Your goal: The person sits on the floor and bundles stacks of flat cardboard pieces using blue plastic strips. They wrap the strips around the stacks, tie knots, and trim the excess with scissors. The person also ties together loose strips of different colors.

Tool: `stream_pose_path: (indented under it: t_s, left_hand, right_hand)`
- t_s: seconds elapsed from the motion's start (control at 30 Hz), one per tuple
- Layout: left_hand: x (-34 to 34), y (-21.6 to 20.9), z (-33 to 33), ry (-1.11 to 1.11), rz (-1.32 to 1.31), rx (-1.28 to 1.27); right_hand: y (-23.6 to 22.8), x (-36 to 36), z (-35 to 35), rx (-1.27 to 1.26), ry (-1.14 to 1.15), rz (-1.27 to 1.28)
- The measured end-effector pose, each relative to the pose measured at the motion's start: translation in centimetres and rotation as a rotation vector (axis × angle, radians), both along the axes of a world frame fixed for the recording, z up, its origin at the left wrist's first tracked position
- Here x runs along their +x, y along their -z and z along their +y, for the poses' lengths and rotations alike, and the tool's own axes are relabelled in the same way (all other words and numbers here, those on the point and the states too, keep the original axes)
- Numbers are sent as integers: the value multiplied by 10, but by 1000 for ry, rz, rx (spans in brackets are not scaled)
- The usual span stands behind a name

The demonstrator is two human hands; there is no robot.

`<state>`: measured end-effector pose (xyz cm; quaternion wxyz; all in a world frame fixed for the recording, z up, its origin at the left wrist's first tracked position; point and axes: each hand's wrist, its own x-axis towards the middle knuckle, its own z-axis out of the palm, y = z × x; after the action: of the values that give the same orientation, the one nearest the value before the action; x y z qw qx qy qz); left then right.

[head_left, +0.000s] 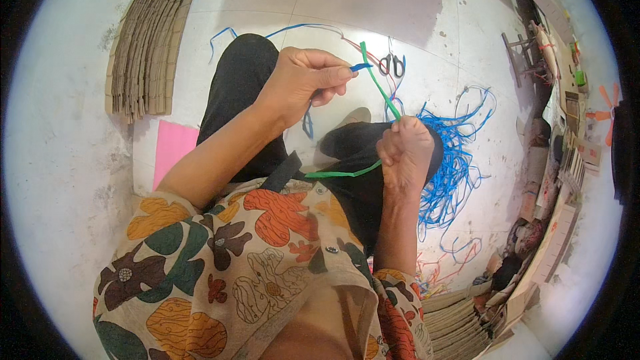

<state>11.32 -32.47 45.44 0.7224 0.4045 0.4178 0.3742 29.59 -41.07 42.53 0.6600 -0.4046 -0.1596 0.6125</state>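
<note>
Above my bent knees, my left hand (pixel 307 82) pinches a blue strip (pixel 361 67) whose short end sticks out past the thumb and fingertips. More blue strip hangs below that hand. My right hand (pixel 406 149) is closed round a green strip (pixel 381 87). One end of the green strip rises from the fist, its upper part right beside the tip of the blue one; whether they touch I cannot tell. Its other end runs out below the fist toward my lap. Dark-handled scissors (pixel 392 65) lie on the floor just beyond the hands.
A tangled heap of blue strips (pixel 453 153) lies right of my knee, with red strips (pixel 453 260) nearer me. Stacked cardboard (pixel 148 43) stands at the far left, beside a pink sheet (pixel 175 149). More cardboard (pixel 453 330) and a wooden stool (pixel 517 60) line the right side.
</note>
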Motion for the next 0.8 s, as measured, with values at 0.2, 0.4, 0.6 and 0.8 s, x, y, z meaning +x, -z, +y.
stream_pose_path:
  t_s: [0.2,0.4,0.6,0.8]
  left_hand:
    - [7,-2,2,73,-78,-50]
    - [6,3,3,-4,-132,36]
    - [5,0,5,-37,-274,81]
    - [8,-6,1,-28,-191,20]
  right_hand:
    - [1,2,0,-10,-54,-37]
    - [6,1,-3,-7,-98,-63]
    - [-6,12,-6,3,-128,-705]
    - [-10,17,-6,-29,-184,-696]
